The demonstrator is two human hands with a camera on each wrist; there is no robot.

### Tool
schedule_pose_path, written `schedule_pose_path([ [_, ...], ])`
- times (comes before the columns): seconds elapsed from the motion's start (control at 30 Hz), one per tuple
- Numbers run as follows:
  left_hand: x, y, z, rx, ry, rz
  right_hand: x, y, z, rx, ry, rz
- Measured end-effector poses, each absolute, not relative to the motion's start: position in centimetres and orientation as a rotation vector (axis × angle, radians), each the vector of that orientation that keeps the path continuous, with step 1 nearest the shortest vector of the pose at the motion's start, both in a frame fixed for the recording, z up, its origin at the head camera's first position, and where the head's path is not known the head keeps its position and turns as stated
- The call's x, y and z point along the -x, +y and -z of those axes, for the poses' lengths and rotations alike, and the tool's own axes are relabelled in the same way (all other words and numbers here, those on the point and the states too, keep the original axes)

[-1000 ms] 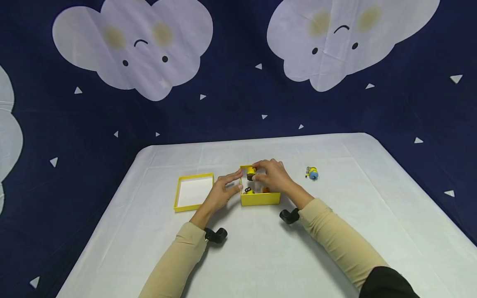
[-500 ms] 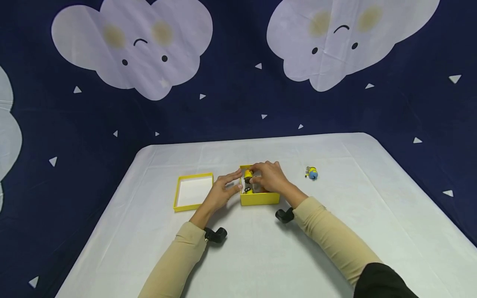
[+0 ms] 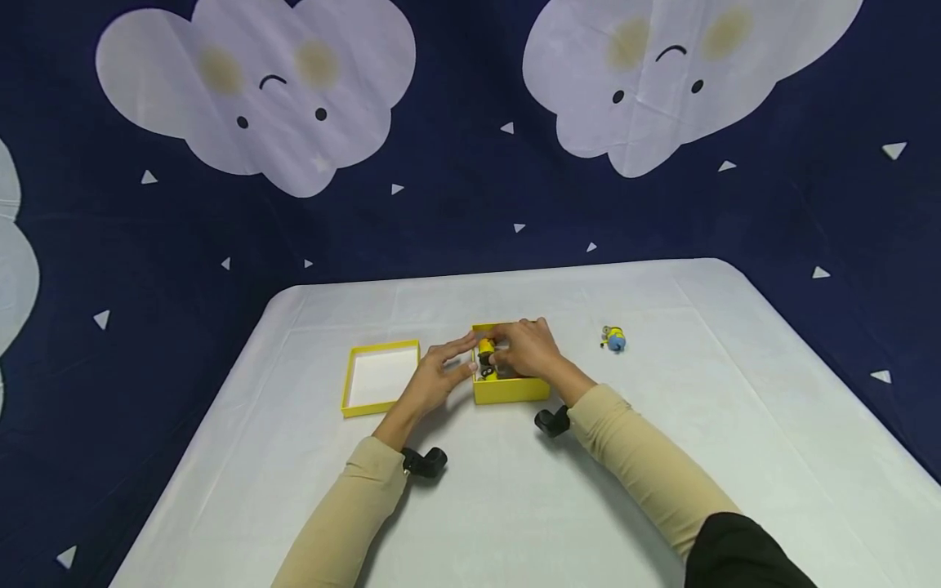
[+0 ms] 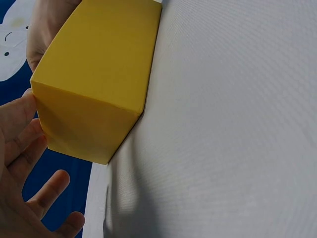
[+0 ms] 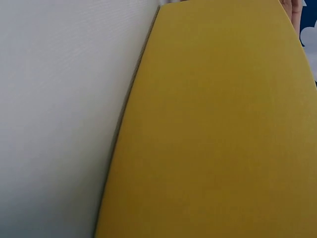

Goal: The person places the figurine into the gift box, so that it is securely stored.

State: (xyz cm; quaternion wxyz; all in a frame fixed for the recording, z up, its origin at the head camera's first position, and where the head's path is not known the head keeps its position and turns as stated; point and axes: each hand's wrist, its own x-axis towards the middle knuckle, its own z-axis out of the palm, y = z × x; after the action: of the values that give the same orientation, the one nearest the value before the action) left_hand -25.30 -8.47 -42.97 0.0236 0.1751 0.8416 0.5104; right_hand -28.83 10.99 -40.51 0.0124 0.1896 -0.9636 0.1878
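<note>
An uncovered yellow box (image 3: 511, 392) stands on the white table. Reaching inside from the right, my right hand (image 3: 529, 347) pinches a yellow-and-black toy figure (image 3: 486, 348) near the box's left wall. Below that figure, in the front left corner, lies another small yellow toy figure (image 3: 489, 373) with dark goggles. My left hand (image 3: 432, 382) has its fingers spread, the tips touching the box's left side. The left wrist view shows those fingers (image 4: 16, 116) against the edge of the box's end. In the right wrist view the box's front wall hides the right hand's fingers.
A shallow yellow lid (image 3: 382, 376) with a white inside lies left of the box, next to the left forearm. To the right, a yellow-and-blue Minion figure (image 3: 613, 339) lies on the white tablecloth (image 3: 507, 506). Behind hangs a navy cloud-print cloth (image 3: 456, 212).
My right hand has moved left and lower into the box, bringing the yellow-and-black toy figure toward the left wall. The left hand has stayed at the box's side.
</note>
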Motion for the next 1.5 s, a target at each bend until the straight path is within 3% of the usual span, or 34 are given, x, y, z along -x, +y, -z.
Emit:
schedule_pose_path([
  [1.5, 25.28, -8.50, 43.09, -0.535, 2.612, -1.588, 28.77, 10.17, 40.93, -0.558, -3.002, -0.234],
])
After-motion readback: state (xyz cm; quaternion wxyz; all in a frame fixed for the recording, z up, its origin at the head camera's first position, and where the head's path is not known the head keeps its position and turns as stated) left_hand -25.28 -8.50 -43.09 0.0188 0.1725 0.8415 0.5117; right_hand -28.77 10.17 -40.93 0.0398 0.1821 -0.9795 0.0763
